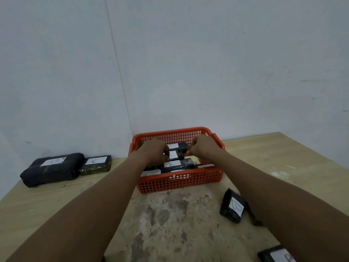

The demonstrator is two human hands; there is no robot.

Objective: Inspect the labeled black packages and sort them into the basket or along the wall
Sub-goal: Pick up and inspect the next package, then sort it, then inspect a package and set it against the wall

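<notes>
While both arms reach fwd over the table, the left hand (156, 152) and the right hand (202, 147) sit inside the red basket (179, 181), fingers curled, each gripping one end of a black package (178, 155) w/ a white label. That pkg lies across the middle of the basket, between the two hands; its letter is mostly hidden by the left fingers and cannot be read.

Behind it, near the basket's far wall, another black package (182, 146) shows a label partly covered. Toward the near wall lies a package marked B (172, 164), w/ a further labeled pkg (150, 173) at the near-left corner, its letter unclear, and a label edge at the near-right. A yellowish strip (192, 159) shows just under the right wrist.

Outside the basket, at left along the wall (56, 91), rest a bulky black bundle marked B (52, 169) and, touching its right side, a smaller flat package marked C (96, 164). On the right, beside the right forearm, a small black package (233, 206) lies tilted on the worn wooden table (170, 224), label up. A last labeled package (276, 255) is cut off at the bottom-right edge of the frame.
</notes>
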